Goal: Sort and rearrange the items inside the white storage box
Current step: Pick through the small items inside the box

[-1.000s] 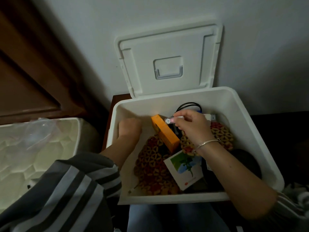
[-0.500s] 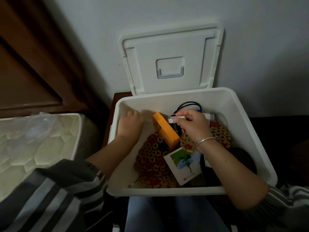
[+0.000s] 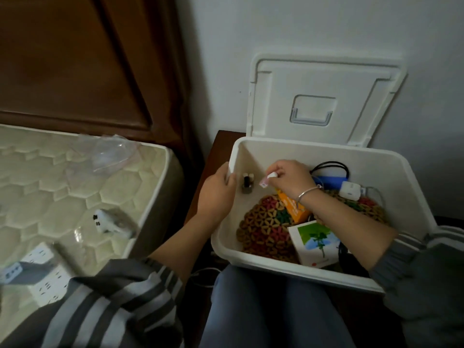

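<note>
White storage box [image 3: 401, 187] is sitting across the person's knees, and its lid [image 3: 324, 101] is propped upright against the wall behind, so it's out of the way. The left hand [image 3: 218, 192] has its grip wrapped over the box's left rim. Looks to me like that's just to stop the thing sliding off the lap.

The right hand [image 3: 288, 179] has its grip pinched on a small white tube [image 3: 270, 175] with a pinkish end. It's hovering over the back-left corner, right by a little dark bottle [image 3: 247, 183] standing upright there. My guess is the small upright stuff is getting grouped in that corner.

Everything else is piled to the right. There's an orange box [image 3: 292, 209] leaning on a patterned mat [image 3: 263, 229] and a white card box [image 3: 316, 243] with a plant picture. A black cable [image 3: 331, 165] and a white charger [image 3: 350, 191] sit at the back.

The room's pretty dim. The mattress [image 3: 62, 187] on the left carries power strips [image 3: 42, 272], a plug adapter [image 3: 110, 221] and a clear plastic bag [image 3: 110, 154]. There's a dark wooden headboard [image 3: 75, 59] behind it.
</note>
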`<state>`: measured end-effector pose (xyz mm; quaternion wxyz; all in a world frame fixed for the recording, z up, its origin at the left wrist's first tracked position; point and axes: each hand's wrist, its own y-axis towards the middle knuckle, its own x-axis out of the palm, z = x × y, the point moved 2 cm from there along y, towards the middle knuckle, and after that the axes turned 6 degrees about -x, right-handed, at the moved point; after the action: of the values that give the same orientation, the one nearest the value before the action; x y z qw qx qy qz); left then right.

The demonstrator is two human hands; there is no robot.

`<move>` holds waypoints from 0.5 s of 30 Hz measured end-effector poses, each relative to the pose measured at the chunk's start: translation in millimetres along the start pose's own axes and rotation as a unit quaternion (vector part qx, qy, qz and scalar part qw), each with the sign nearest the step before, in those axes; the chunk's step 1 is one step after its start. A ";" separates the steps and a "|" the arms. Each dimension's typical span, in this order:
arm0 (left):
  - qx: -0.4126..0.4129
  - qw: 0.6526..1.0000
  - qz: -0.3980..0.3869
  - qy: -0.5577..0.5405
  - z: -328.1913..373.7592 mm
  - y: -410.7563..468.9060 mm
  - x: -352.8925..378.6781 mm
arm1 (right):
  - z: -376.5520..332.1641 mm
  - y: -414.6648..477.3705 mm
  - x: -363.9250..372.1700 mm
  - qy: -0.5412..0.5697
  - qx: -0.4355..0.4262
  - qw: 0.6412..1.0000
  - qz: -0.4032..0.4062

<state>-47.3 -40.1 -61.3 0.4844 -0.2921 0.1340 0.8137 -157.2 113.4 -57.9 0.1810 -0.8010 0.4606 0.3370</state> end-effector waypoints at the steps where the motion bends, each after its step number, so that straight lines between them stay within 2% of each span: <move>1: -0.004 1.000 -0.001 -0.002 -0.5 -0.4 -0.5 | -1.0 7.5 7.0 -0.030 0.000 0.999 -0.011; 7: -0.017 1.000 0.006 -0.003 0.1 -0.7 -2.6 | 9.2 35.2 37.2 -0.152 0.027 0.988 -0.027; 15: -0.016 1.000 0.015 -0.009 -3.9 2.9 -0.4 | 22.2 50.4 69.1 -0.200 0.069 0.977 -0.015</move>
<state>-48.3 -43.8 -64.4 0.4685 -0.2904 0.1206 0.8256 -184.8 58.4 -121.4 0.3291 -0.7096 0.4255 0.4552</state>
